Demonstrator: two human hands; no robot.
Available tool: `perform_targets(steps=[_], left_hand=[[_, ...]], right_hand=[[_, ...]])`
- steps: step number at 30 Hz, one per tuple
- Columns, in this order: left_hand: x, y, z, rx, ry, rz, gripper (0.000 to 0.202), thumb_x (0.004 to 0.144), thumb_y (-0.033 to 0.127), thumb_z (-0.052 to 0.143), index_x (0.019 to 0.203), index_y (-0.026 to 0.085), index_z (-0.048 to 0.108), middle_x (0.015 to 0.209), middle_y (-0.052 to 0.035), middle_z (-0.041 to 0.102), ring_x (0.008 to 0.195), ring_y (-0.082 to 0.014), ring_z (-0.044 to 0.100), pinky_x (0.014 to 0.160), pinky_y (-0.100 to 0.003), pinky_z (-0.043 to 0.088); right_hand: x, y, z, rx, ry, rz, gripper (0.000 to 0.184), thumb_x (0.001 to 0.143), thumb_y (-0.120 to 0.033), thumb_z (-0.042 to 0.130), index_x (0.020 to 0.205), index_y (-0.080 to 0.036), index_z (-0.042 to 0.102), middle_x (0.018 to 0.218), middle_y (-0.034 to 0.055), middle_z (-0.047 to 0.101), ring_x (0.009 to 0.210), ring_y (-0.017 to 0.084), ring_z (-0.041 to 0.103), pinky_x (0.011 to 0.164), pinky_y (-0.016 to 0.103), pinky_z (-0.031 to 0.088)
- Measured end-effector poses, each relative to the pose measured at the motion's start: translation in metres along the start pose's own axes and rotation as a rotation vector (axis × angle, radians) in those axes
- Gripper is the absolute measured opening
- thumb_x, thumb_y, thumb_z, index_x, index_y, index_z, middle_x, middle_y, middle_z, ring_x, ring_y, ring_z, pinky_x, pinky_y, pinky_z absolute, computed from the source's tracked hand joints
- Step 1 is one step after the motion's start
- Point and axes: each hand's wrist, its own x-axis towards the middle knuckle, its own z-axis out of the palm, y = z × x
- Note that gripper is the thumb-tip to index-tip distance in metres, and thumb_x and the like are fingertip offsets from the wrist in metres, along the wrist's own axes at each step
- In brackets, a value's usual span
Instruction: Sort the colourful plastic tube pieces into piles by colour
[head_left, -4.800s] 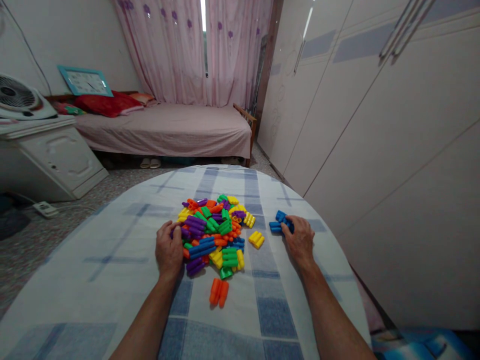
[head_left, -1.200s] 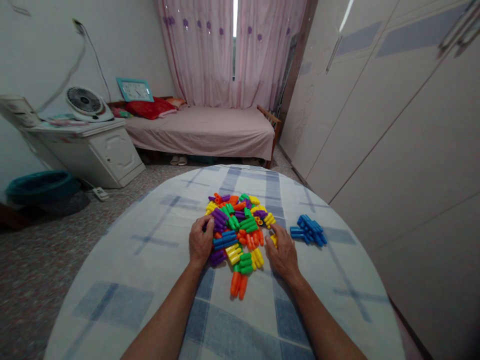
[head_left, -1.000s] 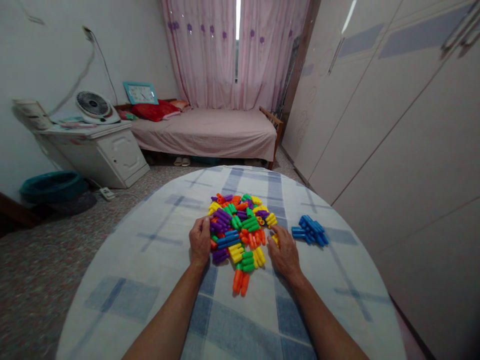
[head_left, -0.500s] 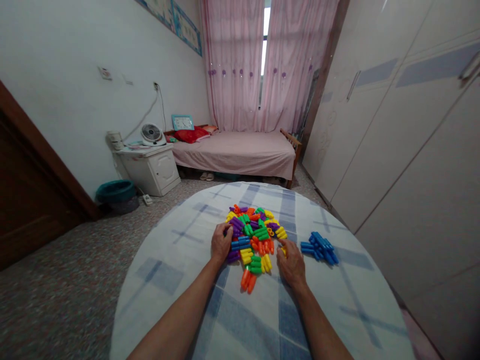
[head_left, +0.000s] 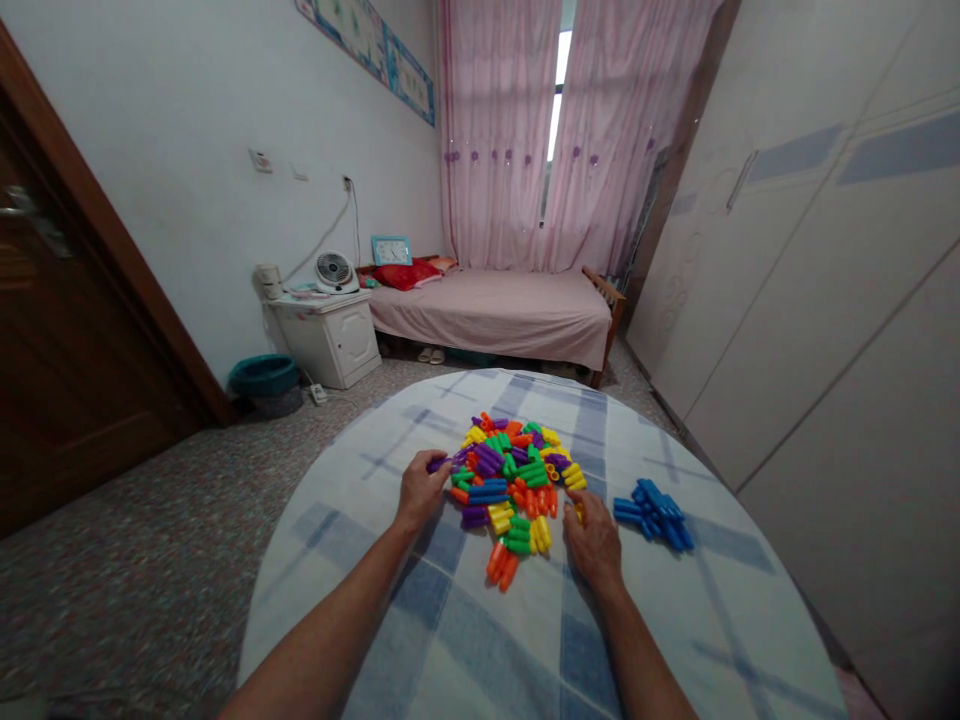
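Note:
A mixed pile of bullet-shaped plastic toy blocks [head_left: 517, 475] in purple, green, orange, yellow and blue lies in the middle of the round table. At the pile's left edge, my left hand [head_left: 421, 492] pinches a purple block [head_left: 438, 464] between thumb and fingers. My right hand [head_left: 594, 540] rests at the right edge, its fingers curled round a yellow block [head_left: 579, 513] that is mostly covered. Apart from the pile, to the right of that hand, several blue blocks [head_left: 654, 515] form a small heap. Orange blocks [head_left: 502, 565] stick out at the pile's near end.
A blue-and-white checked cloth [head_left: 480, 650] covers the table. Beyond it stand a bed [head_left: 495, 310] and a white bedside cabinet [head_left: 337, 340] with a fan [head_left: 335, 270]. A bin [head_left: 266, 385] is on the floor at left, and a tall wardrobe [head_left: 832, 330] lines the right.
My left hand has drawn left from the pile's edge with the purple block. My right hand stays by the pile with the yellow block. The camera view has turned slightly left.

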Motion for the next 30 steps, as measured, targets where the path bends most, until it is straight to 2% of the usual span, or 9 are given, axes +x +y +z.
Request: perform_targets(steps=[6, 10, 13, 15, 19, 22, 25, 30], left_hand=[[0.019, -0.039, -0.034, 0.222, 0.103, -0.088, 0.023, 0.078, 0.033, 0.055, 0.091, 0.017, 0.066, 0.096, -0.0104, 0.066, 0.093, -0.0242, 0.061, 0.088, -0.041, 0.047], [0.018, -0.047, -0.042, 0.343, 0.103, -0.111, 0.020, 0.080, 0.032, 0.053, 0.083, 0.018, 0.067, 0.096, -0.0124, 0.066, 0.100, -0.0283, 0.058, 0.093, -0.045, 0.043], [0.018, -0.035, -0.035, 0.384, 0.117, -0.080, 0.023, 0.081, 0.029, 0.051, 0.091, 0.017, 0.067, 0.115, -0.0151, 0.061, 0.116, -0.0310, 0.050, 0.101, -0.048, 0.037], [0.020, -0.019, -0.025, 0.354, 0.088, 0.004, 0.028, 0.082, 0.026, 0.049, 0.100, 0.016, 0.066, 0.123, -0.0157, 0.057, 0.121, -0.0295, 0.047, 0.106, -0.046, 0.035], [0.025, 0.019, 0.004, 0.142, -0.128, 0.204, 0.033, 0.080, 0.025, 0.052, 0.110, 0.019, 0.064, 0.126, -0.0111, 0.057, 0.121, -0.0238, 0.050, 0.107, -0.042, 0.037], [0.025, 0.039, 0.024, 0.061, -0.275, 0.266, 0.046, 0.069, 0.012, 0.056, 0.114, 0.019, 0.064, 0.132, -0.0105, 0.055, 0.125, -0.0256, 0.048, 0.108, -0.043, 0.037], [0.025, 0.046, 0.037, 0.051, -0.370, 0.291, 0.058, 0.057, 0.001, 0.052, 0.110, 0.020, 0.067, 0.131, -0.0095, 0.056, 0.122, -0.0272, 0.050, 0.106, -0.043, 0.040], [0.025, 0.045, 0.035, 0.099, -0.416, 0.309, 0.060, 0.057, 0.000, 0.049, 0.110, 0.022, 0.066, 0.125, -0.0080, 0.060, 0.116, -0.0251, 0.054, 0.101, -0.040, 0.043]], right_hand=[[0.000, 0.002, 0.001, -0.009, 0.006, -0.013, 0.034, 0.082, -0.034, 0.039, 0.101, -0.016, 0.062, 0.104, 0.0107, 0.063, 0.099, 0.023, 0.057, 0.090, 0.040, 0.043], [0.000, 0.004, 0.002, 0.001, 0.001, -0.011, 0.033, 0.082, -0.033, 0.040, 0.100, -0.017, 0.062, 0.106, 0.0101, 0.063, 0.099, 0.023, 0.057, 0.091, 0.039, 0.043], [0.001, 0.004, 0.001, -0.003, -0.007, -0.007, 0.032, 0.082, -0.031, 0.039, 0.100, -0.017, 0.061, 0.105, 0.0095, 0.063, 0.099, 0.023, 0.057, 0.091, 0.038, 0.043], [0.001, 0.004, 0.000, -0.006, -0.016, -0.005, 0.032, 0.083, -0.032, 0.039, 0.100, -0.017, 0.061, 0.104, 0.0094, 0.063, 0.099, 0.023, 0.057, 0.090, 0.038, 0.043], [0.001, 0.003, -0.001, 0.002, -0.009, -0.016, 0.033, 0.082, -0.033, 0.039, 0.099, -0.016, 0.062, 0.103, 0.0103, 0.063, 0.099, 0.023, 0.057, 0.090, 0.039, 0.043], [0.001, 0.002, -0.002, 0.015, -0.003, -0.019, 0.033, 0.082, -0.033, 0.039, 0.098, -0.017, 0.063, 0.102, 0.0098, 0.064, 0.098, 0.023, 0.058, 0.089, 0.039, 0.044], [0.002, 0.002, -0.002, 0.019, -0.004, -0.017, 0.032, 0.081, -0.034, 0.040, 0.097, -0.017, 0.063, 0.101, 0.0098, 0.064, 0.097, 0.023, 0.058, 0.088, 0.038, 0.044], [0.001, 0.001, -0.003, 0.019, -0.014, -0.019, 0.033, 0.081, -0.035, 0.040, 0.096, -0.016, 0.063, 0.100, 0.0107, 0.064, 0.097, 0.024, 0.058, 0.089, 0.039, 0.044]])
